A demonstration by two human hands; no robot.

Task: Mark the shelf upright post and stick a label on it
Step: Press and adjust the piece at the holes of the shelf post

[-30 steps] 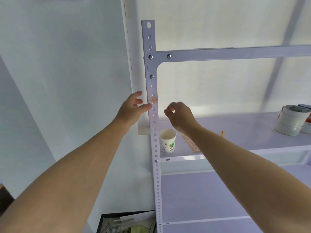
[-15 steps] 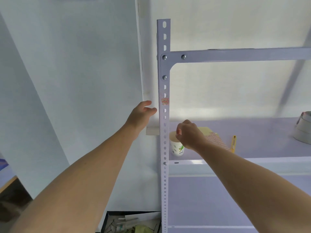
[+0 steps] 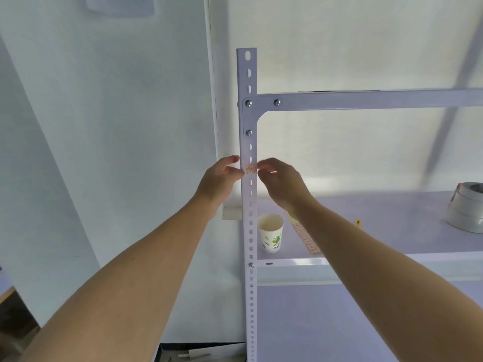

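While the label [image 3: 249, 169] is sitting on the front of the upright post [image 3: 247, 199], it is being flanked by both hands.

The post's left edge is being touched, level with the label, by the thumb of the left hand [image 3: 219, 178], whose fingers are loosely curled and gripping nothing. The label's right edge is being met by the bunched fingertips of the right hand [image 3: 283, 184]; through blur, a pinch cannot be told. A paper cup [image 3: 271, 232] is being carried by the shelf [image 3: 392, 212] below.
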